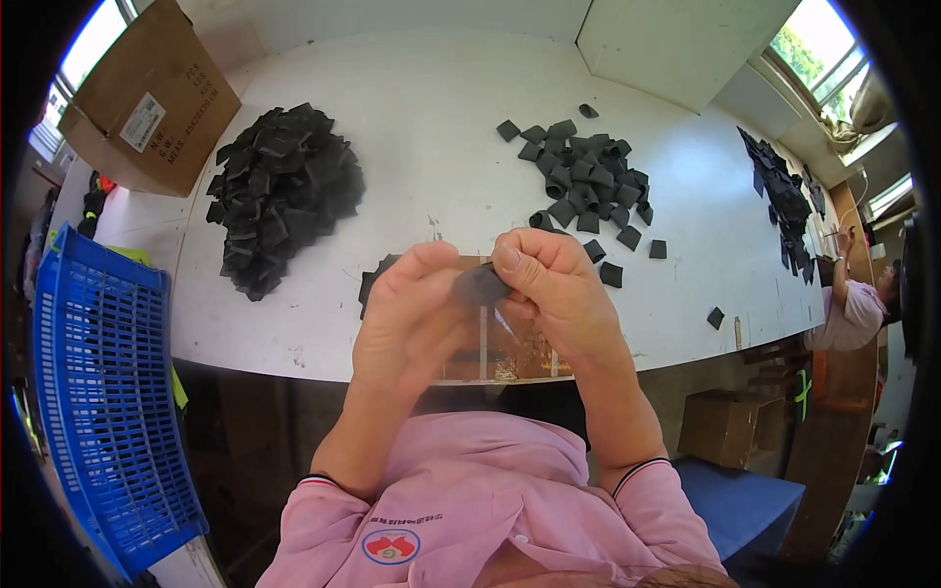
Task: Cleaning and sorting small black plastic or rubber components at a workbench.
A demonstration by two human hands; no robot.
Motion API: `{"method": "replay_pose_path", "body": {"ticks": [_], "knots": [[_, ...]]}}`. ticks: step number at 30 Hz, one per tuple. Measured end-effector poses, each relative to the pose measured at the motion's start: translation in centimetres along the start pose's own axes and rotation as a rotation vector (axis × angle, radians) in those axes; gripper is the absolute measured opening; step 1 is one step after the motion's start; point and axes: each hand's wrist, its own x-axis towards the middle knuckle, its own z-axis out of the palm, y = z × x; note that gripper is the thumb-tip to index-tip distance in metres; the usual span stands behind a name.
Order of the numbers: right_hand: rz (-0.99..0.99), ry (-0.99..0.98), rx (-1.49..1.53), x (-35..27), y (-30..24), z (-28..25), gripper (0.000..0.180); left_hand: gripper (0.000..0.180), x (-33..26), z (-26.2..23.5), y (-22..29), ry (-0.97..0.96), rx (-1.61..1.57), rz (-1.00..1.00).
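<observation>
A small black fabric piece (480,286) is held up in front of my chest, over the table's near edge. My right hand (559,284) is closed, pinching it between thumb and fingers. My left hand (414,309) is beside the piece, its fingers smeared by motion, so its grip cannot be made out. Behind my left hand, a few more black pieces (371,284) lie partly hidden. A large heap of flat black pieces (284,191) lies to the left. To the right, several small folded black loops (588,176) are loosely scattered, some close behind my right hand.
A cardboard box (157,98) stands at the back left, with a blue plastic basket (113,392) nearer. More black pieces (781,201) lie at the far right, where another person (853,304) sits. A worn brown board (524,353) is under my hands on the white table (431,127).
</observation>
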Motion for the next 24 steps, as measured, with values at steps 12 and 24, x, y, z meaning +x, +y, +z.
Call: {"method": "replay_pose_path", "body": {"ticks": [12,24], "knots": [[0.031,-0.023,-0.032,0.8,2.4,-1.8,0.027,0.013,2.1,-3.4,-1.0,-0.097,-0.130,-0.234],[-0.750,0.323,-0.831,-1.4,2.6,-0.8,0.027,0.016,2.2,-1.1,-2.1,-0.116,1.110,0.756]]}}
